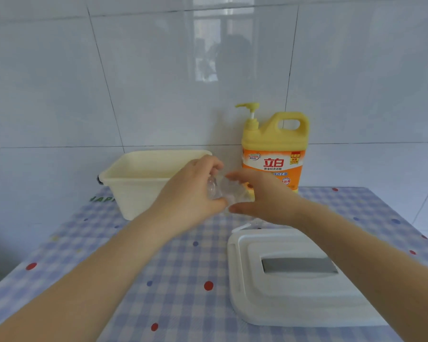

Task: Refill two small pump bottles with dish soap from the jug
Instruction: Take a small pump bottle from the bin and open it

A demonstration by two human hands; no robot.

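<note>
Both hands raised above the middle of the table, meeting on one small clear plastic bottle (221,191), blurred and lying roughly sideways between them. Left hand (192,191) curled round its left end, fingers over the top and thumb beneath. Right hand (260,196) gripping the right end, fingers over the top and thumb along the underside. Cannot tell whether a pump or cap sits on it.

Just behind the hands, against the white tiled wall (158,82): tall yellow plastic dish-soap jug (274,146) with an orange label, moulded handle and yellow pump head, standing upright near the table's back edge. To its left, a cream rectangular plastic tub (134,178), open-topped, its left rim overhanging the table's back-left corner.

Under the right wrist, a small white plastic pump piece (247,226) lying on the blue-and-white checked tablecloth with red and blue dots (178,272), partly hidden. Near right: a white square plastic lid with a grey slot (294,275), filling that front-right quarter close to the table's right edge.

Open cloth at the front left and centre, beneath the forearms.
</note>
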